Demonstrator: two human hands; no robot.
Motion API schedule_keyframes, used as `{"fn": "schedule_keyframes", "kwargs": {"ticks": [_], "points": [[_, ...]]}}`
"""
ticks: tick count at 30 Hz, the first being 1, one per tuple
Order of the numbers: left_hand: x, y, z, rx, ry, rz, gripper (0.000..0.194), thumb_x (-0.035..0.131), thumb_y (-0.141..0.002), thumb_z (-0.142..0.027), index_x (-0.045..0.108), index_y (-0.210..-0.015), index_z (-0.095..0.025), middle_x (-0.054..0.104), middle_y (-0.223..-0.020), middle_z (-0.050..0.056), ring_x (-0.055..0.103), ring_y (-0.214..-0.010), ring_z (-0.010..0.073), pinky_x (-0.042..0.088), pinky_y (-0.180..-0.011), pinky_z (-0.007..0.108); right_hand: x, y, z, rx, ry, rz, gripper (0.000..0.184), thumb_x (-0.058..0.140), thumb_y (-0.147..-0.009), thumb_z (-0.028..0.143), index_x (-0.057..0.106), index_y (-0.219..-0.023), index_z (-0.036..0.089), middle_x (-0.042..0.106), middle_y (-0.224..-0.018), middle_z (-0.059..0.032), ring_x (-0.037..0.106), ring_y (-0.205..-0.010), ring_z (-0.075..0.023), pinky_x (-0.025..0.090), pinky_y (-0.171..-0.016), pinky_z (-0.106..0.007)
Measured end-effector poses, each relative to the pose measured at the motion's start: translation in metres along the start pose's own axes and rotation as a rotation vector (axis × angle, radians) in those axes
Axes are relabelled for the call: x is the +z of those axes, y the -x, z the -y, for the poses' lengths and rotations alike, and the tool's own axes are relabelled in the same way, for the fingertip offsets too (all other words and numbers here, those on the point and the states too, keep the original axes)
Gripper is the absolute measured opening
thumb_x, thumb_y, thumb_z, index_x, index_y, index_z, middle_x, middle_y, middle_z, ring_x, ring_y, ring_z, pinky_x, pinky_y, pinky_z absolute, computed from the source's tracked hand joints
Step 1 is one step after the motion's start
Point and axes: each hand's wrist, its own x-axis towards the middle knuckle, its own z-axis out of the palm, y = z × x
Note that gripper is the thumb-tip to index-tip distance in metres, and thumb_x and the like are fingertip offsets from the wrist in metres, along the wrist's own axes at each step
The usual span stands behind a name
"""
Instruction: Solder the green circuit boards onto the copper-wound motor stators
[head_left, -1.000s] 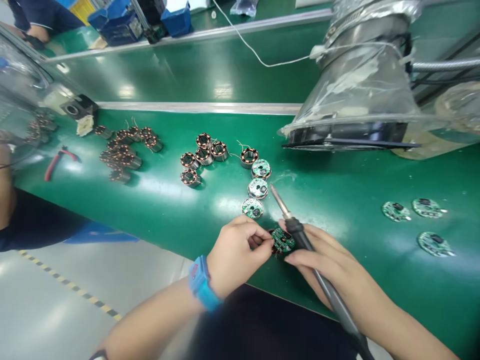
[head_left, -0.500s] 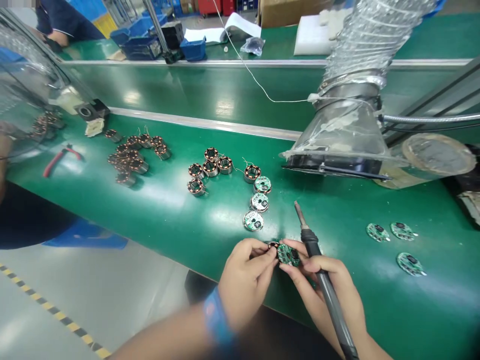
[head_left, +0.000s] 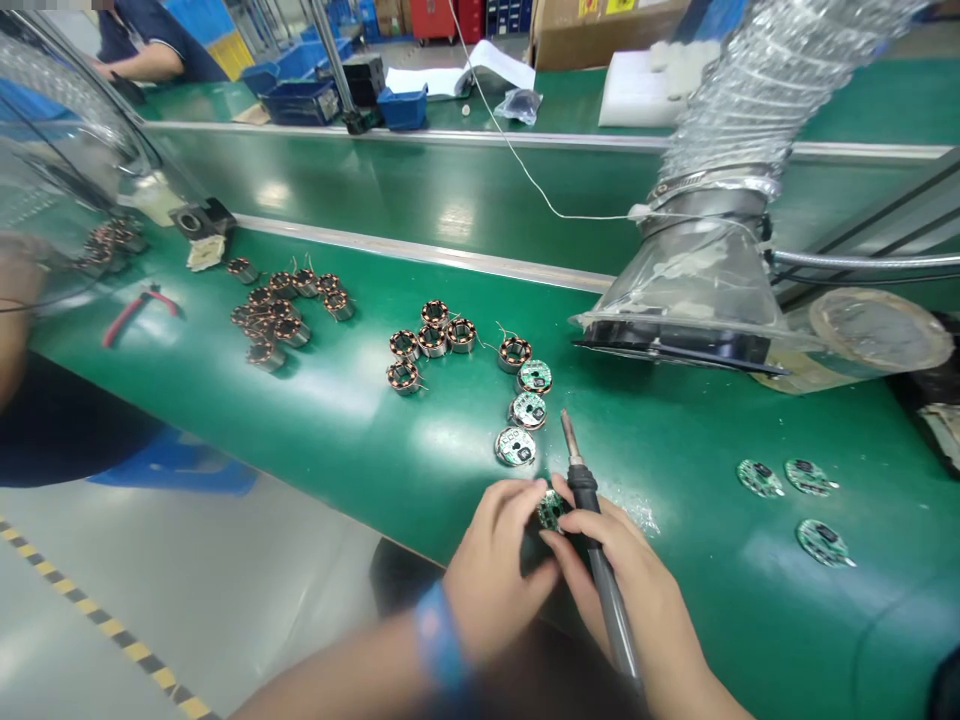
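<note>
A round green circuit board (head_left: 551, 510) sits between my two hands above the bench's front edge. My left hand (head_left: 499, 550), with a blue band at its wrist, is closed at the board's left side. The copper-wound motor stator it held is now hidden by fingers and board. My right hand (head_left: 634, 570) grips a soldering iron (head_left: 600, 545), tip pointing up and away, while its fingertips touch the board's right side. Just beyond, several stators topped with circuit boards (head_left: 516, 447) stand in a line, with a bare stator (head_left: 514, 353) at its far end.
Bare stators (head_left: 433, 338) stand in groups to the left, near red-handled pliers (head_left: 139, 312). Loose circuit boards (head_left: 823, 542) lie at right. A fume extraction hood (head_left: 682, 300) hangs over the bench (head_left: 330, 430). Solder specks (head_left: 637, 512) lie by my right hand. Other people are at left.
The board has come leftward against the stator, which has gone out of sight. My right hand and the soldering iron have shifted left. The camera view has moved slightly.
</note>
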Motion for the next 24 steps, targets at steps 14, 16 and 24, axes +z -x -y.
{"fn": "schedule_keyframes", "kwargs": {"ticks": [14,16,24], "points": [[-0.033,-0.104,-0.031,0.102,-0.878,0.32,0.099,0.082,-0.049,-0.049,0.04,-0.135,-0.025,0.022,-0.147,0.018,0.044,-0.111,0.0455,0.051,-0.072,0.052,-0.029,0.044,-0.05,0.14,-0.149,-0.44,0.024,0.064,-0.07,0.01,0.054,-0.09,0.018,0.059,-0.119,-0.0131,0.065,-0.094,-0.0233,0.052,-0.082,-0.039],[-0.029,-0.105,-0.034,0.067,-0.924,0.329,0.084,0.077,-0.059,-0.044,0.042,-0.132,-0.021,0.034,-0.14,0.02,0.051,-0.101,0.0391,0.053,-0.066,0.046,-0.03,0.042,-0.051,0.146,-0.149,-0.469,0.021,0.063,-0.072,0.011,0.054,-0.089,0.017,0.06,-0.117,-0.0146,0.065,-0.093,-0.0233,0.053,-0.079,-0.037],[-0.047,-0.104,-0.021,0.181,-0.917,0.49,0.06,0.07,-0.062,-0.038,0.048,-0.117,-0.028,0.044,-0.122,0.011,0.055,-0.085,0.0272,0.051,-0.064,0.037,-0.047,0.042,-0.057,0.138,-0.156,-0.545,0.023,0.066,-0.069,0.015,0.059,-0.09,0.021,0.062,-0.114,-0.0085,0.065,-0.092,-0.0235,0.051,-0.083,-0.037]]}}
